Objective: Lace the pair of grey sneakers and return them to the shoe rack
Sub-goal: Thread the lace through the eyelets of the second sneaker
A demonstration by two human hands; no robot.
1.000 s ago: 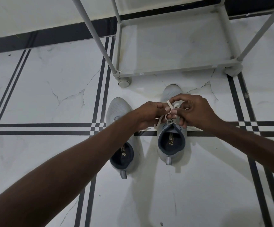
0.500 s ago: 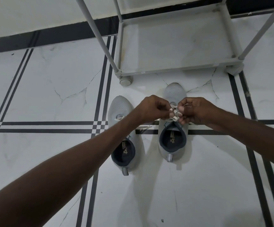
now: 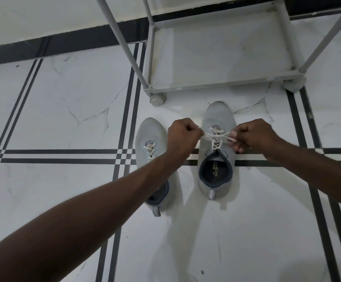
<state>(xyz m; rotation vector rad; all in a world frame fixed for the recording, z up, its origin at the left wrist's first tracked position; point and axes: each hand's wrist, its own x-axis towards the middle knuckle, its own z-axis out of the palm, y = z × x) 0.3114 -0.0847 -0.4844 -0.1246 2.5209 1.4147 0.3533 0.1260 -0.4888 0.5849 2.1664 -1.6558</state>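
Both fists are closed on the white lace [image 3: 216,136], left hand [image 3: 182,137] and right hand [image 3: 253,135] flanking the right grey sneaker [image 3: 219,119] on the tiled floor [image 3: 63,110].

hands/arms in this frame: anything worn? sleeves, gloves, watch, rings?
Nothing worn that shows. Both forearms are bare right to the frame edge, so no sleeves in view. The left hand and right hand have no gloves, and neither wrist carries a watch or band. No ring is visible, though the curled fingers hide parts of themselves.

Grey sneakers [image 3: 218,119] — white laces [image 3: 216,137]
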